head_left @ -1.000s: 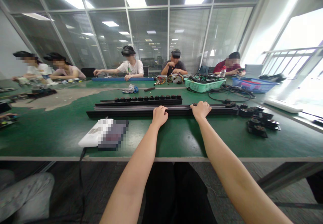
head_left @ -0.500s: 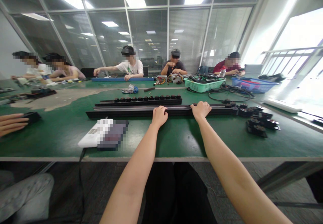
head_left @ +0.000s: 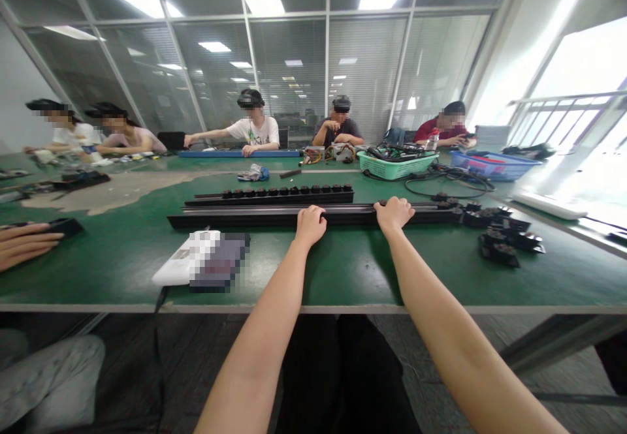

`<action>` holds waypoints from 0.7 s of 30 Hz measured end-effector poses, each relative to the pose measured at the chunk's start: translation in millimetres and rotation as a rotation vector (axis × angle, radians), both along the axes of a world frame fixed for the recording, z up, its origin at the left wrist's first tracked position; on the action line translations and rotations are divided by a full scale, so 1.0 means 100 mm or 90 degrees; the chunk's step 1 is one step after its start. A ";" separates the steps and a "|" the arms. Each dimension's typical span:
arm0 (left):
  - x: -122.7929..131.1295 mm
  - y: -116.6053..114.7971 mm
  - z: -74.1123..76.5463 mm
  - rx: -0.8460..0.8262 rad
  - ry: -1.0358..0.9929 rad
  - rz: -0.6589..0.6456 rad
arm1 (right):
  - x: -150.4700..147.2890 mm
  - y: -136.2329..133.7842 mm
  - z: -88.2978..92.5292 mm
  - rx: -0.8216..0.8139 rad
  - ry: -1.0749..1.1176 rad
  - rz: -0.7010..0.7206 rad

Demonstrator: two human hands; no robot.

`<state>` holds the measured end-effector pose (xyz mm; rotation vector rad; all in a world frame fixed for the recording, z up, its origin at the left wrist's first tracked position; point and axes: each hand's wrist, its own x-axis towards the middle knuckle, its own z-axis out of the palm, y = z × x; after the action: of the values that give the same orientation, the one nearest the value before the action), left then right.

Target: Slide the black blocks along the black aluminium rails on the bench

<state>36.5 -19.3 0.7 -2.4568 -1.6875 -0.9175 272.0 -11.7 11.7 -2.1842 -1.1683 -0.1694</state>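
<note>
A long black metal profile point(head_left: 240, 218) with a grooved, shiny inside lies across the green table in front of me. My left hand point(head_left: 310, 224) is wrapped over its near edge around the middle, thumb side toward the right. Farther right, my right hand point(head_left: 394, 213) is closed over the same profile, and its fingertips are partly hidden behind the edge. Just beyond it lies a second black strip point(head_left: 294, 196) with a row of small black modules along its top. Loose black modules point(head_left: 499, 251) are heaped past the profile's right end.
A white and dark pouch-like item point(head_left: 176, 261) lies near the front edge. Behind are a green basket point(head_left: 394, 168) of cables, a blue basket point(head_left: 494, 166) and a long blue bar point(head_left: 235, 154). A neighbour's hand point(head_left: 29, 245) rests at left; several people sit opposite.
My right hand has slid slightly to the right along the profile. My left hand stays in place. The neighbour's hand at left has shifted a little to the right.
</note>
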 end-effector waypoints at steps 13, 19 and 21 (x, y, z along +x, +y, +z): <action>-0.01 -0.01 0.01 -0.004 -0.003 0.004 | 0.11 0.00 0.00 -0.006 0.034 -0.024; -0.01 -0.01 0.01 -0.003 -0.004 0.001 | 0.12 0.00 0.02 -0.008 0.045 -0.030; -0.01 -0.01 0.01 -0.004 -0.004 0.001 | 0.13 0.01 0.04 -0.019 0.055 -0.026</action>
<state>35.5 -20.2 2.0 -2.4580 -1.6965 -0.9236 284.9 -11.1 15.5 -2.2207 -1.0856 -0.0752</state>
